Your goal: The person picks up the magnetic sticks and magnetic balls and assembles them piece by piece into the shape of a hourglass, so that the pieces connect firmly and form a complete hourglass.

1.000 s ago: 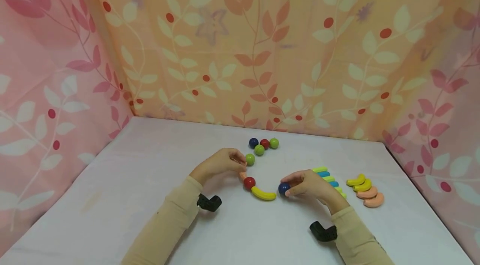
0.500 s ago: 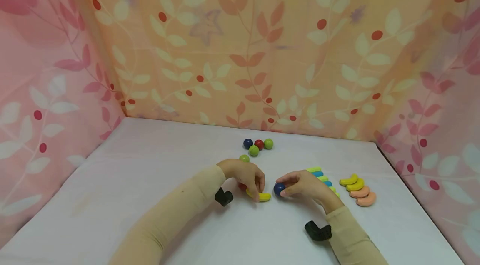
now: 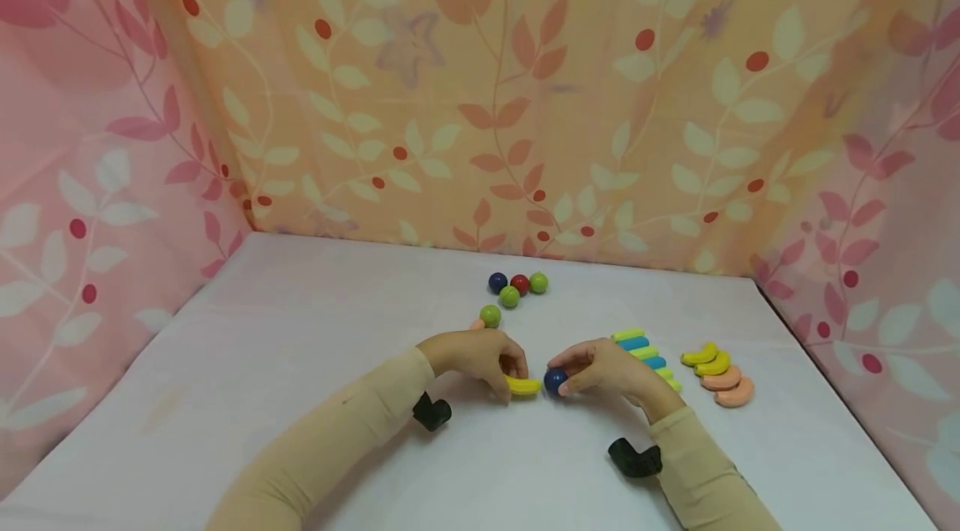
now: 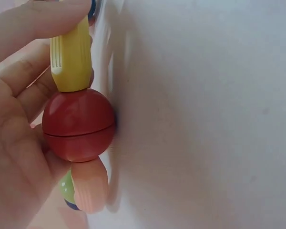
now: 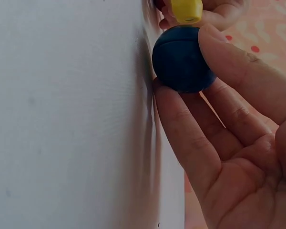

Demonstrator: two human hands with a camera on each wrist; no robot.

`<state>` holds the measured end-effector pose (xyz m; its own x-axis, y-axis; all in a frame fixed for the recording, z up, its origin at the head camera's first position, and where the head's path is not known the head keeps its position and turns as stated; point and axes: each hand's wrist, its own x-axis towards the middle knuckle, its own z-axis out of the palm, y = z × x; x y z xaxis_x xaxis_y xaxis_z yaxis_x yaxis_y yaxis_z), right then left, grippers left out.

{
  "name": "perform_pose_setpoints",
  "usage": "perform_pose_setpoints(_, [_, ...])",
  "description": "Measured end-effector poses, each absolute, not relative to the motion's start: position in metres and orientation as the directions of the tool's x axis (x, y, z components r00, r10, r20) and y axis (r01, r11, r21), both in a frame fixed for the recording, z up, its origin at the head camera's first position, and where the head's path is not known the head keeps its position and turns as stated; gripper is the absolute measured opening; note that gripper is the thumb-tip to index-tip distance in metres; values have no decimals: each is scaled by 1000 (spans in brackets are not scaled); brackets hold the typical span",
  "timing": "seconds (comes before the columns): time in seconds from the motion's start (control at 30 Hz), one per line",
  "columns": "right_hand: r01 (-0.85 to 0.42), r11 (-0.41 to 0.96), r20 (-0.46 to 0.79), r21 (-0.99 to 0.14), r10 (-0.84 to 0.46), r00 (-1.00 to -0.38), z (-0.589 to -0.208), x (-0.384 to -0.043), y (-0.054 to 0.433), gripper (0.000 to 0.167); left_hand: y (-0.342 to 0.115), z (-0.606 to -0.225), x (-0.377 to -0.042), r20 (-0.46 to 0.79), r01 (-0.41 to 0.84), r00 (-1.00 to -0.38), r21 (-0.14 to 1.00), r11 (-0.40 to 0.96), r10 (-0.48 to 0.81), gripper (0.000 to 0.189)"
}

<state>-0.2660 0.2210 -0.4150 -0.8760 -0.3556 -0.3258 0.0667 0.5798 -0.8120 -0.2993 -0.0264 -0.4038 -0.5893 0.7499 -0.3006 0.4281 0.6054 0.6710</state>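
My left hand [image 3: 480,354] pinches a yellow curved, banana-like piece [image 3: 525,386] between thumb and fingers, low over the white table. In the left wrist view, that piece meets a red ball [image 4: 78,124] with a seam round it, and a peach curved piece [image 4: 89,186] joins the ball's other side. The left hand hides the red ball in the head view. A dark blue ball [image 3: 556,381] is pinched by my right hand [image 3: 609,368], just right of the yellow piece's free end. In the right wrist view, the ball [image 5: 183,58] is very near that end; contact is unclear.
A green ball [image 3: 491,316] lies behind the left hand. Farther back sit loose balls: blue [image 3: 498,283], red [image 3: 520,285] and green [image 3: 538,282]. Right of the right hand are green and blue sticks [image 3: 633,343], then yellow curved pieces [image 3: 712,363] and peach ones [image 3: 734,392].
My left hand has moved from the peach piece near the green ball, rightward and toward me, onto the yellow piece. The right hand stays on the blue ball, its gap to the yellow piece now smaller.
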Motion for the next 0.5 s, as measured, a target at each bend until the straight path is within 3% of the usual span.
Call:
perform_pose_setpoints(0.37, [42, 541, -324, -840, -438, -839, -413, -264, 219, 40, -23, -403, -292, -302, 414, -583, 688, 595, 755, 23])
perform_pose_setpoints(0.43, [38, 540, -321, -841, -441, -839, -413, -264, 219, 40, -26, -402, -291, -286, 396, -617, 693, 603, 733, 23])
perform_pose_setpoints(0.5, [37, 536, -317, -844, -441, -840, -413, -264, 219, 40, -32, -401, -292, -245, 349, -694, 708, 614, 677, 25])
